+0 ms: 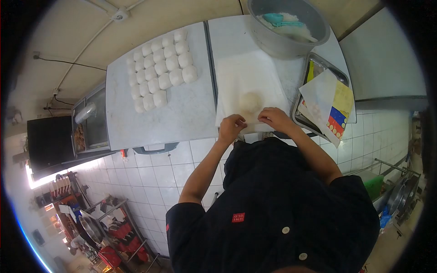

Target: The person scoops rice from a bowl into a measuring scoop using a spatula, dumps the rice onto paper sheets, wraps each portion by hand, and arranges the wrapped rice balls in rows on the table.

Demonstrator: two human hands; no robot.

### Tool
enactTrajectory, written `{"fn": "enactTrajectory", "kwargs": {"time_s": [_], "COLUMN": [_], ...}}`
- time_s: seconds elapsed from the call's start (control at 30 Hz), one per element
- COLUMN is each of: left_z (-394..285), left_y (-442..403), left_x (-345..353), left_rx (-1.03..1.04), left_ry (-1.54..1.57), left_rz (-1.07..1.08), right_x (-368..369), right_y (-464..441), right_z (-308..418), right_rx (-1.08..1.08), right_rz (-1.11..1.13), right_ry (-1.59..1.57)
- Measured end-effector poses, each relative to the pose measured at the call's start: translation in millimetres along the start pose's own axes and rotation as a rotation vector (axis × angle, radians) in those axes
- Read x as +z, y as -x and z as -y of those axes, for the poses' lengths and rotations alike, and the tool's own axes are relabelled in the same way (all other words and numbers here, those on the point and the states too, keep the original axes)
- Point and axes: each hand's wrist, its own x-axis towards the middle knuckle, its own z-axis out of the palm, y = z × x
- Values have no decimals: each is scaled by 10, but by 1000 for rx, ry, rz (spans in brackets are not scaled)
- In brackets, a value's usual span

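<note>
A round mound of white rice [251, 103] sits on a stack of thin white wrapping sheets [248, 73] at the near edge of the table. My left hand [232, 126] pinches the near edge of the top sheet, left of the rice. On the other side of the mound, my right hand [276, 119] has its fingers closed on the same edge. The sheet's edge between them looks slightly lifted. Whether it is paper or plastic, I cannot tell.
White wrapped bundles [159, 68] stand in rows on the left table. A grey basin [291, 43] holds loose rice and a turquoise scoop [280, 20]. Right of the sheets lies a metal tray [309, 61] with printed papers [330, 98] sticking past its rim.
</note>
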Motion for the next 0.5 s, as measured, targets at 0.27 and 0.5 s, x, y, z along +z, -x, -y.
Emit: {"fn": "enactTrajectory", "kwargs": {"time_s": [0.27,0.5], "left_z": [89,75], "left_y": [2,-37], "left_x": [-11,-43], "left_rx": [-6,-138], "left_ry": [75,188], "left_rz": [116,151], "right_x": [90,61], "right_y": [-41,-17], "right_z": [-35,-47], "right_rx": [88,27], "right_rz": [14,102], "right_ry": [-42,-55]}}
